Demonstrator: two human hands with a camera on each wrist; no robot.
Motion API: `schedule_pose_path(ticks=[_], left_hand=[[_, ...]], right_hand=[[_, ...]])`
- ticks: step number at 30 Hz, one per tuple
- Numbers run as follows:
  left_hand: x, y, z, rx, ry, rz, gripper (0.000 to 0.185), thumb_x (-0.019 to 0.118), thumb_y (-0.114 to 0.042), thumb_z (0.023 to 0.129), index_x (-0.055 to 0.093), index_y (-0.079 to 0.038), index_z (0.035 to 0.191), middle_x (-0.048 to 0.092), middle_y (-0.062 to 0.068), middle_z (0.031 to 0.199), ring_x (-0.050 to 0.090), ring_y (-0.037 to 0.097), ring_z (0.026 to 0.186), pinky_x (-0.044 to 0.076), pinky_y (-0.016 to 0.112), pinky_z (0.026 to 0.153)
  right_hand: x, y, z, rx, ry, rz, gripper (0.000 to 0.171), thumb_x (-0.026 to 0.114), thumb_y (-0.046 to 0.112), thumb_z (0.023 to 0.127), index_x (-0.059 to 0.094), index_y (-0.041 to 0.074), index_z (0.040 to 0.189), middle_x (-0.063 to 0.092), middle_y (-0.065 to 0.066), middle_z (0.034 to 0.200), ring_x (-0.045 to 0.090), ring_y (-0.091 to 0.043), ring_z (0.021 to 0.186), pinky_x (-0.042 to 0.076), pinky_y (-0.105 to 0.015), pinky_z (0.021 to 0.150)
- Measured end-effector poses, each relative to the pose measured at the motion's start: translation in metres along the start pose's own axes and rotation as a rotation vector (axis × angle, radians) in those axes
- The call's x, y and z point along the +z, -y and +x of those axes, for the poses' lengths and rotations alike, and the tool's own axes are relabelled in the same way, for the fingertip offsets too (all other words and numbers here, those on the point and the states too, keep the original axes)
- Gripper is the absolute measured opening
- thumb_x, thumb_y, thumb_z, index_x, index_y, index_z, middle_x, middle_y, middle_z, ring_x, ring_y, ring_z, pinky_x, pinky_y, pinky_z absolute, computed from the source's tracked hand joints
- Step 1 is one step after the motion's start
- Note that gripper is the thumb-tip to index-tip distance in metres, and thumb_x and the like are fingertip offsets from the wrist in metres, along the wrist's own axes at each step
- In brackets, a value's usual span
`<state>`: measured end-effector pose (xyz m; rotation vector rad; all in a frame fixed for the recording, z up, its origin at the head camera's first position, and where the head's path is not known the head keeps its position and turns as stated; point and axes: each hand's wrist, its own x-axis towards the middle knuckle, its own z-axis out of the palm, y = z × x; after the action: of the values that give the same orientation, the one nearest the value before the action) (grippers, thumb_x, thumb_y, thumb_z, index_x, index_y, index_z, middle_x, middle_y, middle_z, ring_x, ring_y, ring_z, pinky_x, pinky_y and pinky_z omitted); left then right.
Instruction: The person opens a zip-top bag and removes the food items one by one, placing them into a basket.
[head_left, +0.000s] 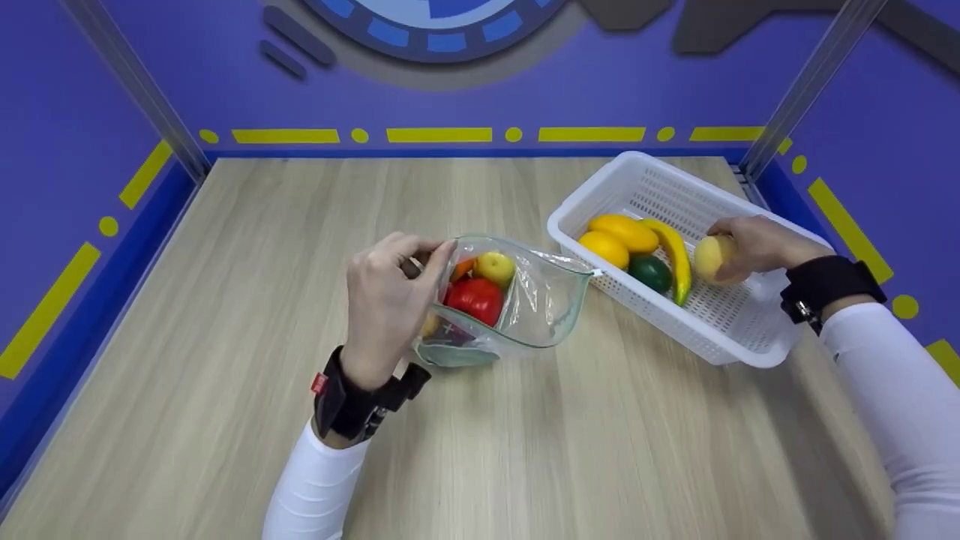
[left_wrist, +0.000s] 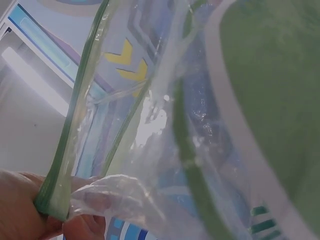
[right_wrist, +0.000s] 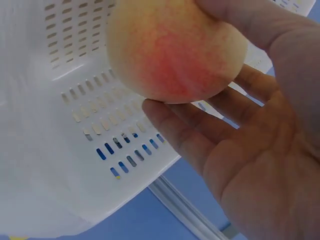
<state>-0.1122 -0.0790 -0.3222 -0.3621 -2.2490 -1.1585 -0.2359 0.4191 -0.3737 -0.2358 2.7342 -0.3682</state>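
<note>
Left hand [head_left: 386,300] sits nearest, white sleeve and black wrist strap below it; fingers pinch the green-edged rim of a clear plastic bag [head_left: 544,304], holding its mouth wide; film is thin, glossy and crinkled, and in the left wrist view my fingertips [left_wrist: 30,210] clamp the green zip strip [left_wrist: 62,165] with bunched film beside them; bag lies on its side on the table [head_left: 247,315], mouth facing the basket; inside it a smooth red tomato-like fruit [head_left: 475,299], a small yellow-green round fruit [head_left: 495,267] and an orange piece [head_left: 463,268] behind; something dark at the bag bottom, can't tell what.

Right hand [head_left: 761,246] is curled round a peach [head_left: 712,257], fingers underneath, thumb side on top; skin matte, pale yellow with a pink-red blush, round; it hangs over the near-right end of the white basket [head_left: 720,326], above its floor.

Basket is rigid white plastic, rectangular, rounded corners, slotted walls and floor; holds two smooth yellow-orange mango shapes [head_left: 624,233], a dark green rounded fruit [head_left: 649,273] and a curved banana [head_left: 673,255], all packed touching at the far-left end.

Table is pale wood-grain laminate, matte; walls around it purple-blue with yellow dashes and dots; grey metal posts [head_left: 135,82] in the back corners; blue-grey circular graphic on the back wall.
</note>
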Motion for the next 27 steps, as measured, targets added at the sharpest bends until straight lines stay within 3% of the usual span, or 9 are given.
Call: schedule_pose_path(ticks=[6,11,17,22,27], left_hand=[[-0.001,-0.002,0.000,0.006,0.004,-0.010,0.013,0.081,-0.017,0.094,0.083,-0.004,0.091,0.077,0.008,0.081,0.064,0.015,0.064,0.053,0.020,0.063],[-0.002,-0.002,0.000,0.017,0.002,-0.009,0.013,0.081,-0.017,0.094,0.083,-0.004,0.091,0.077,0.008,0.081,0.064,0.015,0.064,0.053,0.020,0.063],[-0.003,-0.002,0.000,0.014,-0.006,-0.007,0.013,0.082,-0.017,0.093,0.083,-0.004,0.091,0.077,0.008,0.081,0.064,0.016,0.064,0.053,0.019,0.063],[-0.004,-0.002,-0.002,0.013,-0.008,-0.004,0.013,0.082,-0.017,0.093,0.083,-0.004,0.090,0.078,0.008,0.081,0.065,0.016,0.064,0.054,0.020,0.063],[-0.004,-0.001,-0.001,0.015,-0.006,-0.001,0.013,0.081,-0.016,0.093,0.083,-0.004,0.091,0.078,0.009,0.081,0.065,0.016,0.064,0.054,0.019,0.063]], right_hand=[[0.000,0.003,0.003,0.038,0.020,0.025,0.063,0.077,0.016,0.095,0.050,-0.009,0.146,0.051,-0.038,0.145,0.055,-0.046,0.113,0.053,-0.064,0.095],[-0.004,0.010,0.000,0.006,-0.015,-0.012,0.060,0.074,0.020,0.098,0.051,-0.009,0.146,0.053,-0.040,0.144,0.061,-0.046,0.108,0.058,-0.062,0.091],[-0.005,0.045,-0.009,-0.119,-0.164,-0.039,0.053,0.072,0.023,0.100,0.057,-0.006,0.143,0.058,-0.036,0.144,0.060,-0.052,0.124,0.051,-0.069,0.103],[0.000,0.093,-0.029,-0.224,-0.321,-0.052,0.045,0.073,0.022,0.100,0.063,0.000,0.138,0.066,-0.027,0.136,0.064,-0.045,0.118,0.055,-0.063,0.100],[0.013,0.145,-0.055,-0.474,-0.501,-0.042,0.037,0.080,0.016,0.095,0.070,0.000,0.126,0.073,-0.020,0.119,0.070,-0.033,0.098,0.062,-0.050,0.086]])
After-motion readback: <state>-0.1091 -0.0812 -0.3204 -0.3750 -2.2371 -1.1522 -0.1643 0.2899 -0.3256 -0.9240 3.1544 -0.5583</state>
